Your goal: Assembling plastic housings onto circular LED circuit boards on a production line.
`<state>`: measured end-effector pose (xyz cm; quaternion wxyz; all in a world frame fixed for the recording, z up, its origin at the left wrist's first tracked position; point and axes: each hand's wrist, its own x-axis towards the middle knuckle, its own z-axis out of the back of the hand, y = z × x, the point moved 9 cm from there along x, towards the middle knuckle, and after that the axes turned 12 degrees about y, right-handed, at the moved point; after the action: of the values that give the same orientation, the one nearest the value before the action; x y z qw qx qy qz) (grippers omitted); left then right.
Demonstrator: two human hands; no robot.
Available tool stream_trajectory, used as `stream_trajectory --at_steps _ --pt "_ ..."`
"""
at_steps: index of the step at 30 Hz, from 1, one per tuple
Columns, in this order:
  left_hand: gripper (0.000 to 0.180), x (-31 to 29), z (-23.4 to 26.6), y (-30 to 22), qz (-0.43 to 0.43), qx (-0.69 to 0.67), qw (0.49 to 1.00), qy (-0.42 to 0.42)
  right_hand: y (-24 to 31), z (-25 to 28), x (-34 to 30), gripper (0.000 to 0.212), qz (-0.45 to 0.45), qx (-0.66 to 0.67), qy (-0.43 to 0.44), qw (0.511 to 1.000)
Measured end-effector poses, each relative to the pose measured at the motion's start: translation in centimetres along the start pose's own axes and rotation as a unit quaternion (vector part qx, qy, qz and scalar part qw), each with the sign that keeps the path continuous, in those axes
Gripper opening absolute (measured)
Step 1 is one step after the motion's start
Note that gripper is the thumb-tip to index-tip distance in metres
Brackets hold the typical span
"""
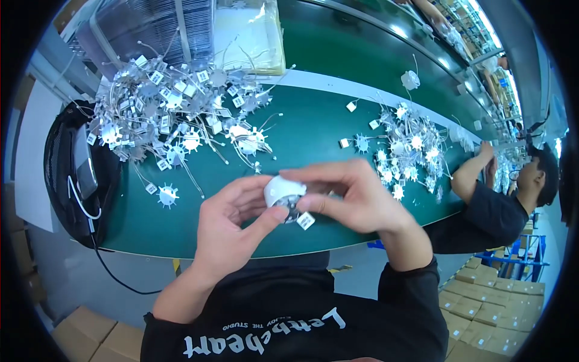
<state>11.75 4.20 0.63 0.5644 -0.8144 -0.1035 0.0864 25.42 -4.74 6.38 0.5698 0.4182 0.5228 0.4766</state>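
Observation:
Between my two hands, above the near edge of the green table, is a round white plastic housing (pixel 278 187) with dark and metallic parts in its opening. A small white tag (pixel 306 221) hangs from its lower right side. My left hand (pixel 232 214) grips the housing from the left, its thumb at the opening. My right hand (pixel 350 196) closes on it from the right, fingers over the top and thumb against the inner parts. Beyond my hands lies a heap of silvery star-shaped metal pieces (pixel 175 154) with thin wires and white tags.
A second pile of similar pieces (pixel 416 143) lies to the right. At the left edge sits a black mesh bag (pixel 63 181) with a phone (pixel 86 163) and cable. Stacked clear trays (pixel 145 30) stand at the back left. A co-worker (pixel 497 211) sits at the right; cartons (pixel 482 301) stand behind.

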Motion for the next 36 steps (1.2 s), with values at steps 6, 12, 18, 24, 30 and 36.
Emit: stream_trajectory --at_steps 6,12,18,24,30,36 --pt "0.046 0.3 -2.0 -1.4 -0.084 0.029 0.996 -0.030 -2.9 20.4 6.3 0.047 0.059 0.116 -0.164 0.978" --pt "0.031 -1.1 -2.6 -1.8 -0.097 0.245 0.963 0.051 -3.7 36.1 3.5 0.059 0.153 0.317 -0.434 0.829" --pt "0.025 -1.6 -3.4 -2.4 -0.150 0.294 0.940 0.081 -5.5 34.4 -0.1 0.065 -0.373 -0.632 -0.187 0.654" --pt "0.026 -2.3 -3.8 -2.3 -0.154 0.311 0.933 0.094 -4.7 32.2 -4.8 0.055 -0.379 -0.580 -0.297 0.656" --pt "0.047 -4.1 -2.7 -3.9 -0.202 0.403 0.893 -0.018 5.0 8.0 -0.4 0.064 0.000 -0.503 -0.157 0.850" --pt "0.078 -4.1 -0.8 -3.8 -0.149 0.462 0.873 -0.049 2.0 -8.3 -0.2 0.061 0.110 -0.433 0.080 0.891"
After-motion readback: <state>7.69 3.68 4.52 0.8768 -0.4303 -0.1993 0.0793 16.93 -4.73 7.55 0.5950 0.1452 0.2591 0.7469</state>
